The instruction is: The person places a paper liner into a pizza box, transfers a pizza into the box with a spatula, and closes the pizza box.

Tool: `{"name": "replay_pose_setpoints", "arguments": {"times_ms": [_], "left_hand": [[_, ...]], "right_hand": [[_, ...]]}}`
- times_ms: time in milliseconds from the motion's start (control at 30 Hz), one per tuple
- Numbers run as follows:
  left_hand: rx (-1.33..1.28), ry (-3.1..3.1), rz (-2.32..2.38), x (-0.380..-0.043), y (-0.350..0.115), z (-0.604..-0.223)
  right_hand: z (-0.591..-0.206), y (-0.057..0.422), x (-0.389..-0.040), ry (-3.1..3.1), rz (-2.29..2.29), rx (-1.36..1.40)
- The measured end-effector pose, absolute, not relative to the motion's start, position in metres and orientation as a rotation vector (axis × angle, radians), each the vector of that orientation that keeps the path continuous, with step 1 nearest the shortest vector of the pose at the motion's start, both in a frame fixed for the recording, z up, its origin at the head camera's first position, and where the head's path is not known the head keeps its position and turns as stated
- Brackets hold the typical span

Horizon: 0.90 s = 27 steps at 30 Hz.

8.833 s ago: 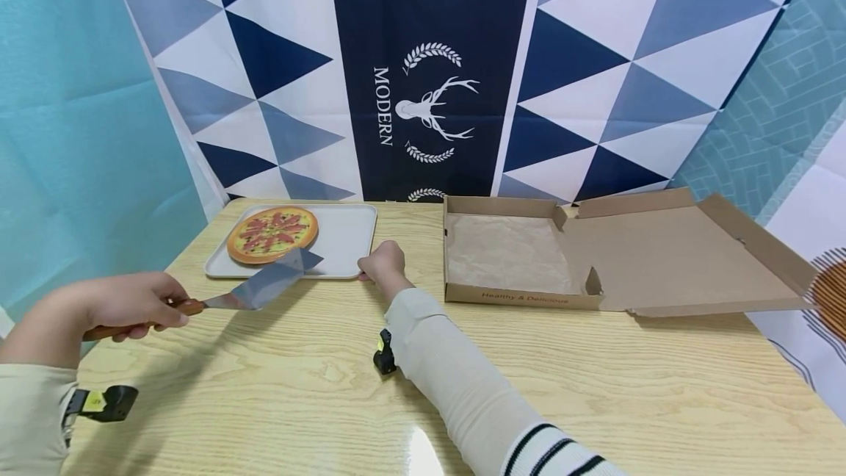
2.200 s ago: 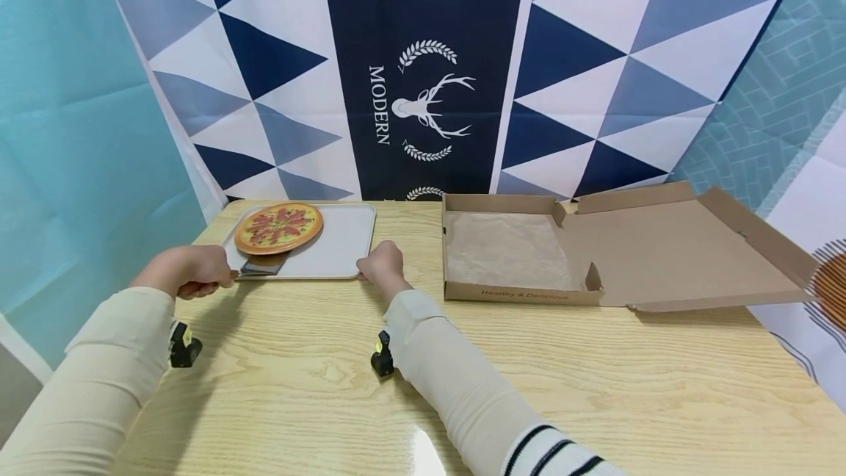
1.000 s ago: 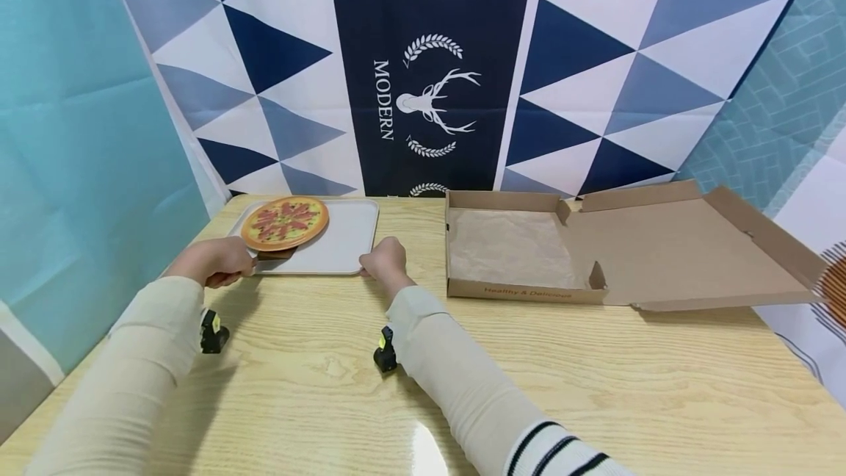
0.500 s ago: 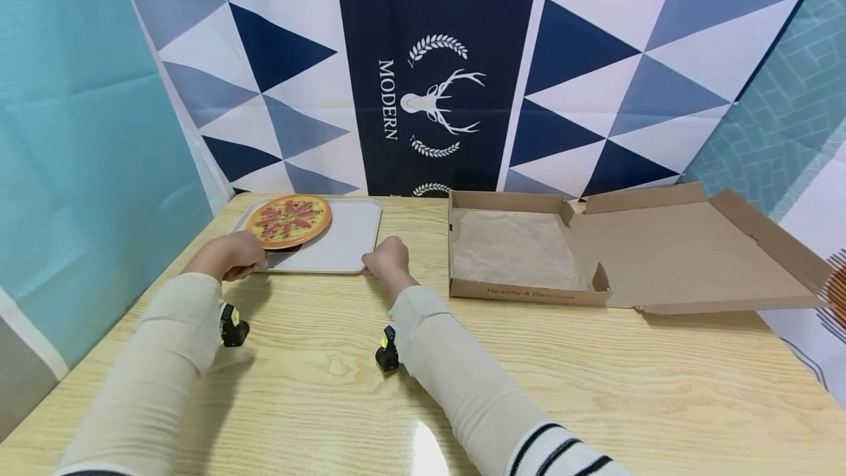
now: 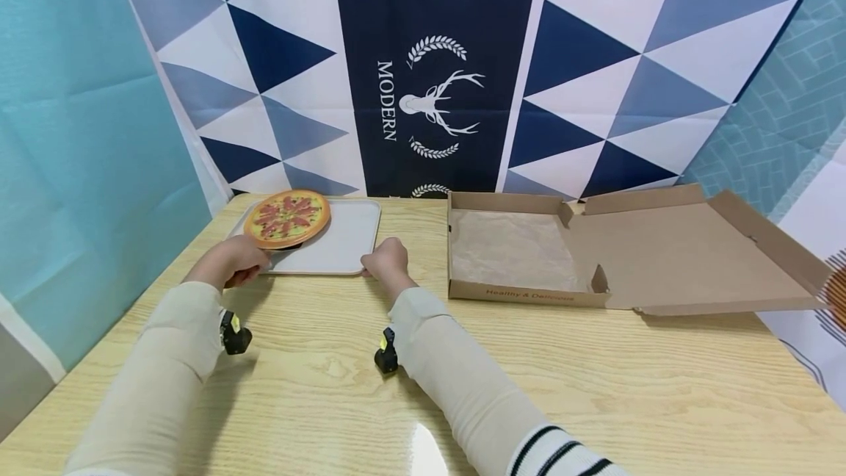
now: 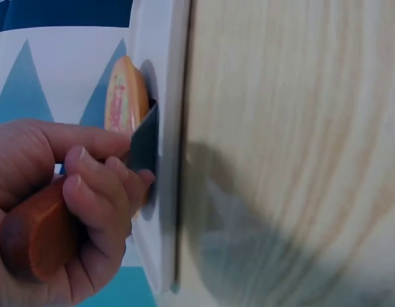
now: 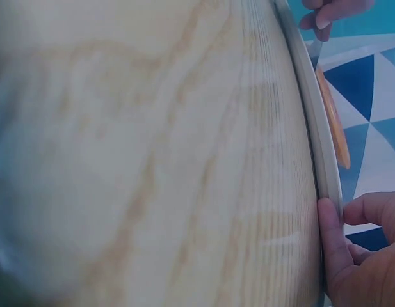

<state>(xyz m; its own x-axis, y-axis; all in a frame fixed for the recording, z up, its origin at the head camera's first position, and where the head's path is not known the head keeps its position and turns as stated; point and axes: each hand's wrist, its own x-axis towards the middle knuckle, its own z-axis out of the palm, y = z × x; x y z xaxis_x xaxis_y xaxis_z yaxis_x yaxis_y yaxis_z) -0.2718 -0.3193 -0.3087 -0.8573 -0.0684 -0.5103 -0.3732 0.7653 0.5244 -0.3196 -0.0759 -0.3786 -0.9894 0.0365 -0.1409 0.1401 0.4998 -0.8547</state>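
1. One left hand (image 5: 231,259) is curling its fingers round one spatula (image 6: 145,146).
2. One pizza (image 5: 287,219) is resting on the blade, over one tray (image 5: 346,237).
3. One right hand (image 5: 386,261) is pinching the tray's edge.
4. One box (image 5: 529,294) is lying open on one table (image 5: 317,402).

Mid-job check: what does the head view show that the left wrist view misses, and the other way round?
Only the head view: the open cardboard box, and the right hand at the near right corner of the tray.

Only the left wrist view: the spatula's wooden handle, gripped in the left hand.

Both: the left hand itself, the pizza, the tray and the table.
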Motion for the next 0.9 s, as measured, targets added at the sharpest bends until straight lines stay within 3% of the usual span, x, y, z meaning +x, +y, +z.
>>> {"name": "replay_pose_setpoints", "arguments": {"times_ms": [200, 900], "left_hand": [[-0.423, 2.376, 1.058, -0.267, -0.327, -0.321], [-0.217, 1.617, 2.032, -0.239, -0.342, -0.35]], "right_hand": [[-0.379, -0.076, -0.319, 2.64, -1.518, 0.145], [-0.378, -0.074, -0.315, 2.647, -1.51, 0.125]]}}
